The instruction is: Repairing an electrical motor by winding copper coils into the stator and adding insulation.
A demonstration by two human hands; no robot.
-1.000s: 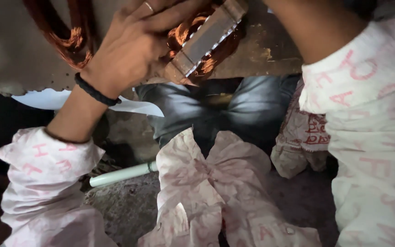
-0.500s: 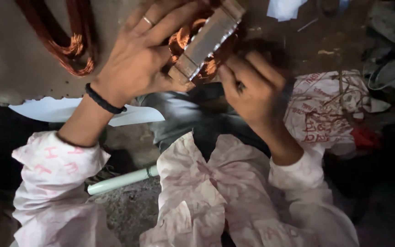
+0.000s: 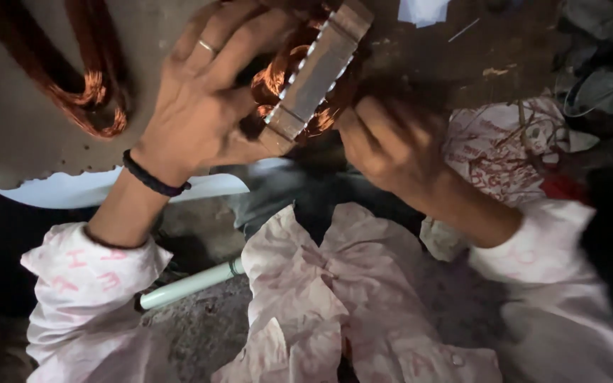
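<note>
Stator core (image 3: pixel 317 74), a grey laminated metal piece packed with copper windings (image 3: pixel 278 78), sits at the top of your view, tilted, gripped by your hands over the desk (image 3: pixel 30 142).

Nearest you, the pale patterned cloth (image 3: pixel 335 298) of your clothing bunches in your lap, and a pale green tube (image 3: pixel 186 285) lies on the rough floor by your left sleeve.

Since a moment ago your right hand (image 3: pixel 391 142) has slid up from below the core and now presses against its lower right edge; a second before that it was out past the right side of the view. That puts both hands on the core, so it is braced from two sides.

Your left hand (image 3: pixel 207 99), with a ring and a black wrist band (image 3: pixel 154 177), wraps over the core's left side, fingers spread across the windings and thumb under the metal edge. Your right hand is blurred; its fingers curl toward the core, but whether they pinch a wire I cannot tell.

Farther left, a loose copper wire coil (image 3: pixel 83 92) lies on the desk.
</note>
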